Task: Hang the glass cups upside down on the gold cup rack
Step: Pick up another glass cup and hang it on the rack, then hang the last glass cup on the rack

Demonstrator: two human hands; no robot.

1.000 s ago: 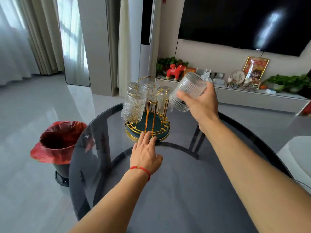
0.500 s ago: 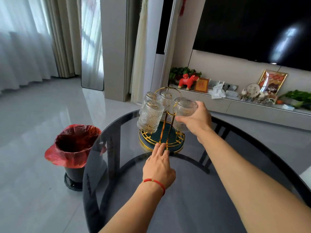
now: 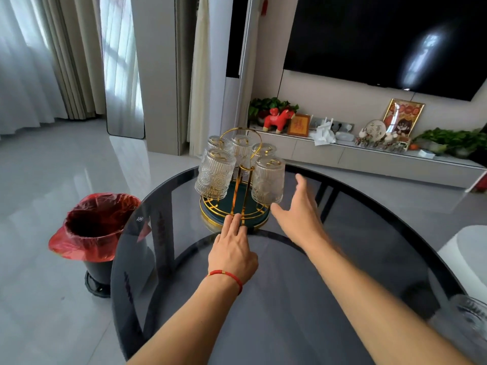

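Observation:
The gold cup rack point(image 3: 238, 180) with a dark green round base point(image 3: 229, 208) stands on the far part of the dark glass table point(image 3: 290, 299). Several ribbed glass cups hang upside down on it; the nearest are one at front left point(image 3: 214, 172) and one at front right point(image 3: 268, 180). My left hand point(image 3: 233, 250) lies flat on the table, fingertips touching the base's near rim. My right hand point(image 3: 297, 209) hovers open just right of the front-right cup, holding nothing. Another glass cup point(image 3: 467, 325) sits blurred at the table's near right edge.
A bin with a red liner point(image 3: 96, 227) stands on the floor left of the table. Behind the table runs a low TV cabinet point(image 3: 369, 156) with ornaments and plants, under a wall television point(image 3: 382, 40). A white seat edge point(image 3: 469, 248) shows at right.
My right hand carried a cup to the rack, set it upside down on the front-right peg and let go; it now hovers open beside it. My left hand stayed at the base.

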